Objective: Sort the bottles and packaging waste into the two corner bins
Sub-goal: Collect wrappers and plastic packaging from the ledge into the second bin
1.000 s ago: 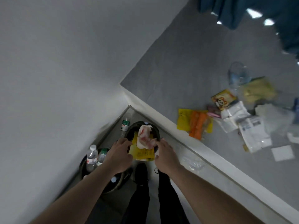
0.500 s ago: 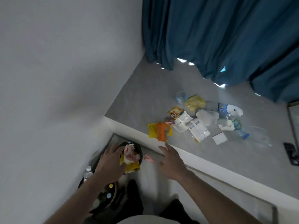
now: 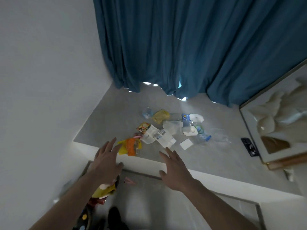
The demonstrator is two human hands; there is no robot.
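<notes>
A: Grey raised floor [image 3: 216,163] under a blue curtain [image 3: 182,47]. The waste?
B: The litter pile [image 3: 166,131] lies below the curtain. Left hand [image 3: 106,161] and right hand [image 3: 174,170] hover near it, fingers spread wide, holding nothing.

A deep teal-blue curtain [image 3: 191,47] hangs at the far side, over a pale grey floor [image 3: 116,120] edged by a white ledge [image 3: 142,165]. In the litter, a yellow packet [image 3: 122,147] lies under an orange wrapper [image 3: 131,146]; farther off is a paler yellow bag [image 3: 160,116]. A small orange-and-yellow sachet [image 3: 143,127] bears a cartoon print. A white pouch [image 3: 163,138] carries blue barcode-like marks. A clear bottle [image 3: 201,136] has a blue cap and green label. A plain white square [image 3: 186,144] lies near it.
</notes>
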